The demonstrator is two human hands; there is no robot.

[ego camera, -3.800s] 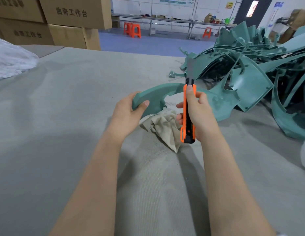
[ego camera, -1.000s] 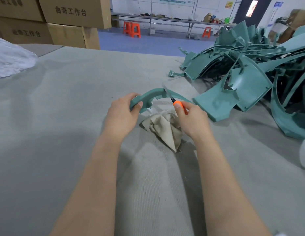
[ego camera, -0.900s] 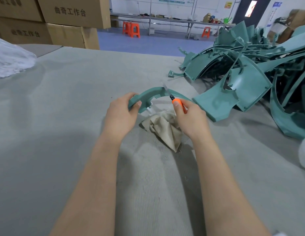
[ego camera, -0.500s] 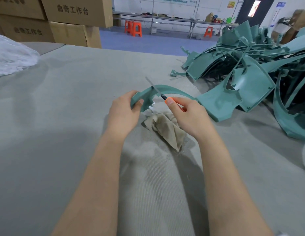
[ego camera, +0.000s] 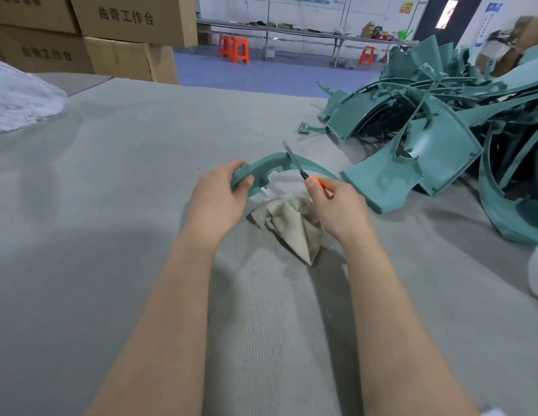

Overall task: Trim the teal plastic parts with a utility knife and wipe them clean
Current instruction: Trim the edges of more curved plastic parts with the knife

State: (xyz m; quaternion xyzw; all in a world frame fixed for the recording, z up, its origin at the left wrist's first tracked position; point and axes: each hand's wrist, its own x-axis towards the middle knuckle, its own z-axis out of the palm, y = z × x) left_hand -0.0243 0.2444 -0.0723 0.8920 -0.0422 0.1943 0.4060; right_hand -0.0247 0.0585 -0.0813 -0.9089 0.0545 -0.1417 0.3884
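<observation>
The left hand [ego camera: 216,199] grips one end of a curved teal part [ego camera: 270,165] above a crumpled rag [ego camera: 288,223] on the worktop [ego camera: 111,175]. The right hand [ego camera: 336,205] pinches an orange knife [ego camera: 303,174], its blade lying across the part.

One utility knife [ego camera: 300,171], one crumpled cloth [ego camera: 288,223] and one curved teal part [ego camera: 261,165] at the centre of one grey work table [ego camera: 111,205]. At two o'clock is one tangled heap of teal parts [ego camera: 442,145], perhaps a dozen or more. Four cardboard boxes [ego camera: 132,19] at eleven o'clock; three orange stools [ego camera: 233,49] at twelve.
</observation>
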